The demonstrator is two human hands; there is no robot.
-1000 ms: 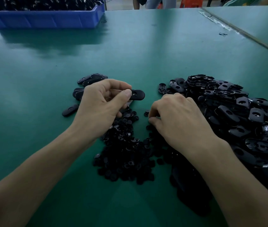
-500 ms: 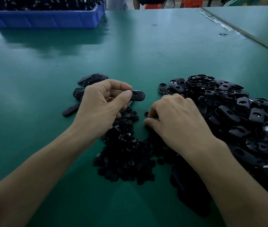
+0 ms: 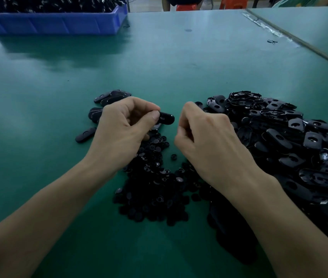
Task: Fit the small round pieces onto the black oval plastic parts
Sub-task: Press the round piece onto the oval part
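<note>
My left hand point(image 3: 123, 133) pinches one black oval part point(image 3: 167, 118) between thumb and fingers, and the part's right end sticks out toward my right hand. My right hand point(image 3: 209, 141) hovers just right of it, fingers curled and tips pinched on a small round piece that they hide. Below and between the hands lies a heap of small round pieces point(image 3: 155, 187), with one loose piece point(image 3: 173, 157) apart from it. A big pile of black oval parts point(image 3: 289, 141) spreads to the right on the green table point(image 3: 159, 67).
A few oval parts point(image 3: 112, 96) lie behind my left hand and one point(image 3: 85, 135) lies to its left. A blue bin point(image 3: 55, 23) full of black parts stands at the far left. A table seam point(image 3: 299, 45) runs along the far right.
My right hand has lifted off the heap of round pieces and moved up toward the oval part. My left hand and the oval part have stayed put.
</note>
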